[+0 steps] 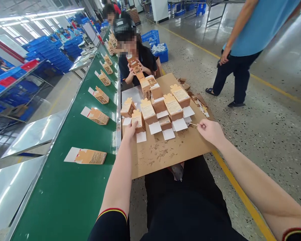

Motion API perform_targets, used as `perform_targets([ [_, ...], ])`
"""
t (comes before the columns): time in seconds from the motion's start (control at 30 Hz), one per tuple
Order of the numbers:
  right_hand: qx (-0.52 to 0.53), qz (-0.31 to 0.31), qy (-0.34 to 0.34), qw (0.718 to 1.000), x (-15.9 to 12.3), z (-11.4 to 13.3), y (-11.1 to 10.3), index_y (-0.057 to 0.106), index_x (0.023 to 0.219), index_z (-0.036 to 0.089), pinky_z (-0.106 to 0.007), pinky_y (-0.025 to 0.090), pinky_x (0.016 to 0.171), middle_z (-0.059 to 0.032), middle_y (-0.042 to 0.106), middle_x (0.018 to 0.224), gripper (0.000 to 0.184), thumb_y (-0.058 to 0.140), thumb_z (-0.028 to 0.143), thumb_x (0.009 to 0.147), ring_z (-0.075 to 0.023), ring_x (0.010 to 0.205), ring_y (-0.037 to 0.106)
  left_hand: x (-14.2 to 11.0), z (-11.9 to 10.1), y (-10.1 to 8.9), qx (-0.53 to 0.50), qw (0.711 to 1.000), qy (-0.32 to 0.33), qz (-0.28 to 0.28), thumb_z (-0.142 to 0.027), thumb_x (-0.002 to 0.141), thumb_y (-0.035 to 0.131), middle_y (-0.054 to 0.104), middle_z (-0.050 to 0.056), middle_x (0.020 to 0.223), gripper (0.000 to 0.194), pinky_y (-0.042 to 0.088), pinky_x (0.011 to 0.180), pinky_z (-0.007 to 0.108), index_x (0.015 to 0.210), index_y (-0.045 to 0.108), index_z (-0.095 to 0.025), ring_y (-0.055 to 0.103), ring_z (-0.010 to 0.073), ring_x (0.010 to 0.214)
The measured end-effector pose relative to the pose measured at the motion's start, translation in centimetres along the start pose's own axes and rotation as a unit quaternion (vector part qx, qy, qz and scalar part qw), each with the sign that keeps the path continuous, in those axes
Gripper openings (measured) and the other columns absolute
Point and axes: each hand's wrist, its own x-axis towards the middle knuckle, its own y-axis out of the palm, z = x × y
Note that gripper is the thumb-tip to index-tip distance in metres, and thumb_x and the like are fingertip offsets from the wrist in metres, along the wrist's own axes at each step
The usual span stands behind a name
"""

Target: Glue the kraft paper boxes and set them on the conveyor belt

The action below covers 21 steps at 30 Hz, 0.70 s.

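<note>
At the near left of a group of small brown cardboard boxes, my left hand point(131, 130) has its thumb and fingers on one box point(137, 119), whose white flap point(141, 137) hangs out toward me. My right hand point(211, 132) is closed, right of the group, around a thin pale stick point(193, 124) that points left; its exact kind is too small to make out. Several more printed boxes point(174, 106) lie close together between my hands, most with white flaps folded out. A brown cardboard sheet point(190, 144) lies under them, with small dark scraps point(162, 153) on its near part.
Left of the sheet runs a green conveyor belt point(72, 187) with a metal edge, bearing a row of boxes point(91, 156). Across from me a seated person point(145, 53) holds a box. Another person point(243, 67) stands at right. Blue crates point(161, 53) stand on the floor behind.
</note>
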Motion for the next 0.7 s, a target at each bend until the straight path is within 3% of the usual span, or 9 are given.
perform_targets([
  [0.13,-0.045,0.083,-0.011,0.995,3.2,1.1,1.2,0.050,0.066,0.026,-0.033,0.031,0.059,-0.0028,0.057,0.058,0.027,0.063,0.027,0.089,-0.0194,0.059,0.052,-1.7,0.5,0.3,0.003,0.997,-0.065,0.033,-0.039,0.078,0.090,0.083,0.018,0.118,0.035,0.059,0.112,0.055,0.104,0.078,-0.019,0.077,0.0386,0.123],
  [0.3,-0.070,0.153,-0.012,0.986,5.0,2.2,2.1,0.049,0.064,0.026,-0.035,0.030,0.059,-0.0041,0.056,0.058,0.031,0.066,0.023,0.090,-0.0184,0.057,0.049,-7.0,2.3,-3.2,-0.131,0.987,-0.090,0.025,-0.040,0.071,0.094,0.079,0.016,0.140,0.055,0.065,0.106,0.048,0.120,0.076,-0.021,0.078,0.0342,0.125],
  [0.43,-0.066,0.137,-0.006,0.988,5.0,1.9,1.2,0.048,0.063,0.026,-0.034,0.031,0.058,-0.0046,0.057,0.060,0.033,0.067,0.021,0.090,-0.0185,0.058,0.049,-11.6,3.2,-5.2,-0.159,0.982,-0.086,0.057,-0.047,0.062,0.104,0.078,0.017,0.145,0.073,0.066,0.105,0.051,0.124,0.076,-0.021,0.075,0.0387,0.132],
  [0.6,0.015,-0.002,-0.006,1.000,0.2,0.6,-0.7,0.050,0.069,0.026,-0.033,0.033,0.058,-0.0012,0.054,0.057,0.033,0.062,0.036,0.098,-0.0181,0.056,0.048,-15.6,3.3,-4.8,-0.132,0.988,-0.056,0.061,-0.054,0.060,0.108,0.078,0.017,0.141,0.086,0.066,0.108,0.054,0.131,0.069,-0.024,0.077,0.0380,0.130],
  [0.7,0.091,-0.037,-0.030,0.995,-5.3,2.3,0.9,0.056,0.075,0.026,-0.031,0.036,0.058,-0.0002,0.056,0.060,0.033,0.058,0.041,0.104,-0.0164,0.056,0.047,-16.4,3.3,-3.8,-0.113,0.992,-0.031,0.050,-0.052,0.060,0.109,0.079,0.016,0.135,0.089,0.066,0.107,0.053,0.132,0.064,-0.025,0.078,0.0355,0.127],
])
